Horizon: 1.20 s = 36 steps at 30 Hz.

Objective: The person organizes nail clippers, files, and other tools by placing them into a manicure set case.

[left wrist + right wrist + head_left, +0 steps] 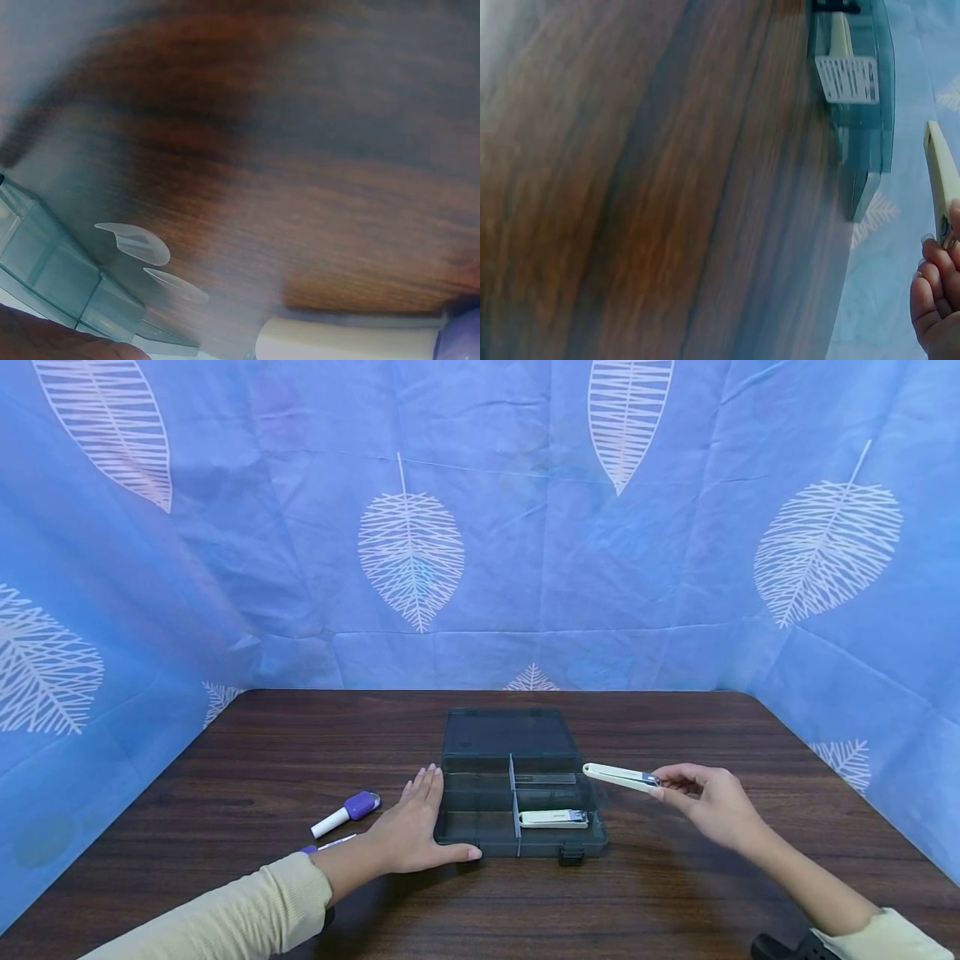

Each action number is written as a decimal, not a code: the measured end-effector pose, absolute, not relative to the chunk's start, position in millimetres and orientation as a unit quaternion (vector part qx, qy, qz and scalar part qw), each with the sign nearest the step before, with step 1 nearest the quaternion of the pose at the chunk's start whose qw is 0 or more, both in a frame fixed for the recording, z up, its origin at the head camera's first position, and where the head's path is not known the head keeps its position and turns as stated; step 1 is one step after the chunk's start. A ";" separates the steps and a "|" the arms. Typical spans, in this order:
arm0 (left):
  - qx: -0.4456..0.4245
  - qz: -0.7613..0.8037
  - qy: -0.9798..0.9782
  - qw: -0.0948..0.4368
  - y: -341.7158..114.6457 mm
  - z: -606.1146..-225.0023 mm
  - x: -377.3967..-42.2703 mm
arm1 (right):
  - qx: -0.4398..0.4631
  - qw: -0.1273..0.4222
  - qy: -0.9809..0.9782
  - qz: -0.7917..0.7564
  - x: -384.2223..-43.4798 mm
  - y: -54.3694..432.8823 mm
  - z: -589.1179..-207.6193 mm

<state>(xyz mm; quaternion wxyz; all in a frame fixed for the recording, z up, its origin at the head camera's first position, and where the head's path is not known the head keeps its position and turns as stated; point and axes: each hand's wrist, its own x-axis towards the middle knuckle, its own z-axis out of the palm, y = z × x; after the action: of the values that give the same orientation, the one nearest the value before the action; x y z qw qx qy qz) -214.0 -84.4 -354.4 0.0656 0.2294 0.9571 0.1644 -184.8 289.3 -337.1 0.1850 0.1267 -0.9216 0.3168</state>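
Note:
My right hand (712, 802) pinches a pale nail clipper (617, 776) by its metal end, between thumb and fingers, just right of the box. In the right wrist view this clipper (937, 169) points up from the fingertips. The dark translucent box (472, 824) lies with its lid (512, 732) laid back. A second nail clipper (553, 819) lies in its front right compartment. My left hand (411, 828) rests against the box's left side, fingers straight, its thumb along the front edge.
A purple bottle with a long white cap (362, 806), like nail polish, lies left of the left hand. Another purple and white item (337, 842) is partly hidden by the left arm. An upright divider (515, 814) splits the box. A blue leaf-patterned cloth (495, 568) hangs behind the table.

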 end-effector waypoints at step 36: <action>0.231 0.161 0.958 0.060 -84.8 -356.4 -215.1 | 0.259 0.057 -0.918 0.295 -184.4 229.0 -327.7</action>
<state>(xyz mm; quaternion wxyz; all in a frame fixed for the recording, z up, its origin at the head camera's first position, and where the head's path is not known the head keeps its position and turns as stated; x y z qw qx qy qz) -215.1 -84.8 -356.4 0.0604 0.2308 0.9576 0.1614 -184.4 229.0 -327.7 0.0567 0.2594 -0.9179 0.2950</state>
